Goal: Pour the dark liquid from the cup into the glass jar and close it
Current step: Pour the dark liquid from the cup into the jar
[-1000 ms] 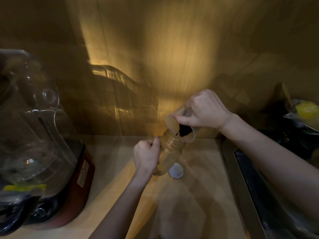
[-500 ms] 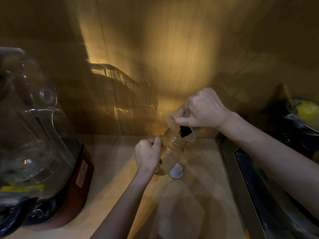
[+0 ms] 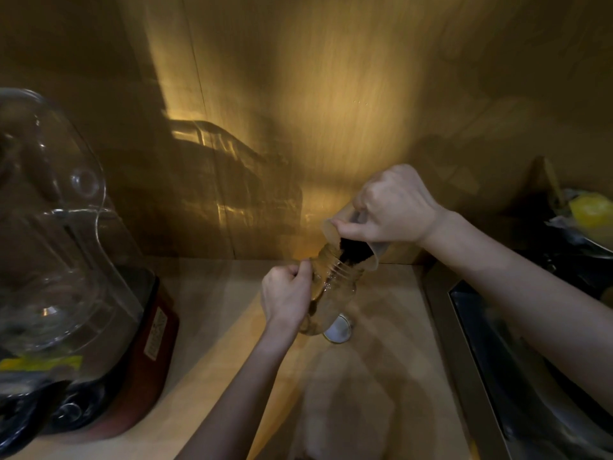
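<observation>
A clear glass jar with a threaded neck stands slightly tilted on the wooden counter. My left hand grips its left side. My right hand holds a translucent plastic cup tipped steeply, rim against the jar's mouth. The dark liquid sits at the cup's lip and runs into the jar. A little dark liquid shows low in the jar. The jar's round lid lies flat on the counter just behind the jar's base.
A blender with a clear jug on a red base fills the left side. A steel sink runs along the right, with a yellow thing and dark clutter beyond it. A wooden wall stands close behind.
The cup has tipped a little further and the dark liquid has slid down toward the jar's mouth. Both hands keep their grips in nearly the same place.
</observation>
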`<control>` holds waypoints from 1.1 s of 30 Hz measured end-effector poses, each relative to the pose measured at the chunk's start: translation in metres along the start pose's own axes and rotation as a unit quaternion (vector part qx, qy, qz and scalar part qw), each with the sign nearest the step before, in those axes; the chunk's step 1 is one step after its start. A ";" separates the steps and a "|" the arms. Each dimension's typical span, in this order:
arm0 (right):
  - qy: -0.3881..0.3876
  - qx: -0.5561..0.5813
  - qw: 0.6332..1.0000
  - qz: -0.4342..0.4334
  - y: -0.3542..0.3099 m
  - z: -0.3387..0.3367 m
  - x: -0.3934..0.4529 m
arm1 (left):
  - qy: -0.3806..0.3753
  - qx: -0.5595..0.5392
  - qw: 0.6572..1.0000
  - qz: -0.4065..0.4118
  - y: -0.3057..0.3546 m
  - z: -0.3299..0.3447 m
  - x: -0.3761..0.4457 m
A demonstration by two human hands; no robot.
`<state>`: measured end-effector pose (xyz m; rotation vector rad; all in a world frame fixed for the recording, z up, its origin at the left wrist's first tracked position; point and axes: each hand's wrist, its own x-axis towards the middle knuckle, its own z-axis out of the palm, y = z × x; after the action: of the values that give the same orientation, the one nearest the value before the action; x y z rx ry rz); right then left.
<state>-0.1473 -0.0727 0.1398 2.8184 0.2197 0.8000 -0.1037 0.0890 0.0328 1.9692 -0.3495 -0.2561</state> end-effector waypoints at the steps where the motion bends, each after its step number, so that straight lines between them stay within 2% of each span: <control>1: -0.003 0.001 1.000 0.000 0.000 -0.001 0.000 | 0.000 -0.001 1.000 -0.001 0.000 0.000 0.000; 33: -0.012 0.011 1.000 -0.009 -0.004 -0.009 0.002 | -0.004 -0.048 0.999 0.005 -0.005 -0.001 -0.002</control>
<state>-0.1503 -0.0669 0.1474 2.8419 0.2503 0.7639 -0.1040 0.0927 0.0284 1.8731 -0.3454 -0.2696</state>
